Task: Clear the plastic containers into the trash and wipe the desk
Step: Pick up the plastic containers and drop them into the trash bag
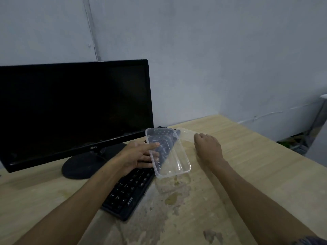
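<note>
Wooden desk (247,165) fills the near half, w/ wet, stained patches (169,200) near centre. Black monitor (74,110) stands far left, screen dark; black keyboard (131,190) lies angled just right of its base. Clear tub (168,151) is held tilted above the keyboard's far end: left hand (139,156) grips its left rim, thumb on top. Clear lid (187,136) lies on desk just right of tub. Right hand (208,145) curled at lid's near edge; can't tell if it grips.
</note>
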`<state>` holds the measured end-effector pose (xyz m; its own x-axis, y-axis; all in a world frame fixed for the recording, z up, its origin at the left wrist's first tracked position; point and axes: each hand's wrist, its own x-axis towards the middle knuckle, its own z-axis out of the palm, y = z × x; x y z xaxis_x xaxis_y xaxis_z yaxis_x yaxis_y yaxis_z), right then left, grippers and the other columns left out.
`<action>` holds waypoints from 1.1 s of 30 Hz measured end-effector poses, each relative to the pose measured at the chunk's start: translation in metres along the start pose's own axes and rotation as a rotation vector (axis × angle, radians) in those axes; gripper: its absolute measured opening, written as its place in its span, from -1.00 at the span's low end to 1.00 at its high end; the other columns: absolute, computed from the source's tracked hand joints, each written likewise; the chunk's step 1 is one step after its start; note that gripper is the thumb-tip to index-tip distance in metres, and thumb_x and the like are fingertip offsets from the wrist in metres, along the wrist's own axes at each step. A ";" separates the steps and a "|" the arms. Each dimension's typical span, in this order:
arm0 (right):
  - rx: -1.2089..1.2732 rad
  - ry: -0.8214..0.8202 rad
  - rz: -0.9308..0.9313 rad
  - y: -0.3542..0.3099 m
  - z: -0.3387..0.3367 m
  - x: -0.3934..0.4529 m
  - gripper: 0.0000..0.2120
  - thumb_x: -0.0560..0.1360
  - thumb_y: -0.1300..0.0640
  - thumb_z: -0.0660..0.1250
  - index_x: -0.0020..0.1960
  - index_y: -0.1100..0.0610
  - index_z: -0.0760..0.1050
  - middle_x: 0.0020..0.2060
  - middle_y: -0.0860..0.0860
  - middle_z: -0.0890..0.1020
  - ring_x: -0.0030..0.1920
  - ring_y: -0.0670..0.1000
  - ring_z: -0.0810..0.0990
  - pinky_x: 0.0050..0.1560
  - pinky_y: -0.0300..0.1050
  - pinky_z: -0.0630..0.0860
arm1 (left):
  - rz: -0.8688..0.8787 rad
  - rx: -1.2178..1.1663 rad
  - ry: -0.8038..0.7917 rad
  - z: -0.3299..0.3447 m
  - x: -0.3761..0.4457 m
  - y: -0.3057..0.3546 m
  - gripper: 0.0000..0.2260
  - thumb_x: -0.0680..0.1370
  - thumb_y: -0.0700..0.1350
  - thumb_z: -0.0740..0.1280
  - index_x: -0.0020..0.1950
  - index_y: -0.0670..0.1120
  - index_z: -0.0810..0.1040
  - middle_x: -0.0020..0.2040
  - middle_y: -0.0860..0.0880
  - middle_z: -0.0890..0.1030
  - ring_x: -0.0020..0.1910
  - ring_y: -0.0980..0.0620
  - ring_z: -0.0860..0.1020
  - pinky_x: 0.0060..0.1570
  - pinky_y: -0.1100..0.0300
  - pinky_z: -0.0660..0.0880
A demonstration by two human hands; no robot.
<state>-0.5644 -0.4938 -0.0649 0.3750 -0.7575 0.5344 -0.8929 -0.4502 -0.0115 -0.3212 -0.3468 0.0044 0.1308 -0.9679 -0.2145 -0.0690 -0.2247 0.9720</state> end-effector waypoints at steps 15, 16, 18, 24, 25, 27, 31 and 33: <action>1.844 0.160 0.767 -0.016 -0.126 -0.029 -0.79 0.58 0.33 0.40 0.14 0.25 0.41 -0.10 0.29 0.67 -0.16 0.14 0.76 -0.20 -0.03 0.69 | 0.078 -0.169 0.108 0.011 -0.049 -0.002 -0.58 0.47 0.08 0.55 0.17 -0.17 0.64 0.01 -0.17 0.75 0.03 -0.12 0.73 0.09 -0.03 0.67; 1.876 0.102 0.735 -0.023 -0.131 -0.038 -0.81 0.58 0.31 0.40 0.13 0.28 0.43 -0.16 0.25 0.65 -0.22 0.11 0.75 -0.23 -0.07 0.68 | 0.085 -0.186 0.120 0.013 -0.056 -0.001 -0.59 0.48 0.08 0.53 0.17 -0.17 0.64 0.00 -0.17 0.75 0.03 -0.12 0.73 0.07 -0.02 0.68; 1.862 0.020 0.704 -0.041 -0.138 -0.054 -0.88 0.60 0.27 0.39 0.02 0.30 0.46 -0.24 0.21 0.64 -0.30 0.07 0.73 -0.27 -0.12 0.68 | 0.099 -0.218 0.142 0.015 -0.070 -0.001 -0.58 0.49 0.09 0.52 0.19 -0.17 0.64 -0.02 -0.18 0.75 -0.01 -0.12 0.74 -0.01 0.02 0.69; 1.328 0.029 0.604 -0.093 -0.130 -0.087 -0.71 0.59 -0.06 0.39 -0.20 0.06 0.43 -0.27 0.10 0.68 -0.32 0.02 0.56 -0.23 0.01 0.52 | 0.163 -0.263 0.160 0.010 -0.115 -0.006 -0.54 0.49 0.16 0.49 0.23 -0.12 0.65 0.09 -0.18 0.74 0.07 -0.16 0.72 0.04 -0.02 0.67; 1.258 0.053 0.570 -0.103 -0.131 -0.090 -0.70 0.59 -0.09 0.36 -0.21 0.05 0.41 -0.26 0.10 0.67 -0.30 0.03 0.54 -0.18 0.07 0.51 | 0.177 -0.267 0.165 0.006 -0.124 -0.007 -0.55 0.50 0.16 0.48 0.24 -0.12 0.65 0.09 -0.17 0.73 0.09 -0.17 0.72 0.07 -0.04 0.67; 1.178 0.074 0.518 -0.122 -0.136 -0.098 -0.68 0.63 -0.10 0.28 -0.18 0.07 0.37 -0.26 0.11 0.61 -0.27 0.06 0.52 -0.16 0.10 0.51 | 0.201 -0.278 0.182 0.000 -0.138 -0.007 -0.59 0.54 0.13 0.45 0.26 -0.12 0.63 0.08 -0.15 0.74 0.07 -0.16 0.72 0.10 -0.07 0.66; 1.120 0.048 0.425 -0.159 -0.148 -0.107 -0.70 0.69 -0.05 0.18 -0.12 0.12 0.33 -0.29 0.05 0.52 -0.25 0.08 0.51 -0.17 0.09 0.49 | 0.249 -0.279 0.239 -0.010 -0.162 -0.011 -0.64 0.58 0.12 0.40 0.25 -0.10 0.64 0.06 -0.12 0.75 0.03 -0.12 0.73 0.03 0.02 0.67; 1.096 0.033 0.388 -0.173 -0.153 -0.110 -0.71 0.70 -0.04 0.16 -0.09 0.15 0.33 -0.27 0.06 0.52 -0.24 0.06 0.49 -0.22 0.03 0.40 | 0.265 -0.275 0.267 -0.017 -0.173 -0.014 -0.62 0.58 0.14 0.40 0.26 -0.10 0.64 0.06 -0.12 0.75 0.05 -0.12 0.73 0.05 0.01 0.66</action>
<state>-0.4897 -0.2607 0.0080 0.1024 -0.9289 0.3559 -0.2459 -0.3703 -0.8958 -0.3261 -0.1745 0.0290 0.3968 -0.9170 0.0415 0.1257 0.0991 0.9871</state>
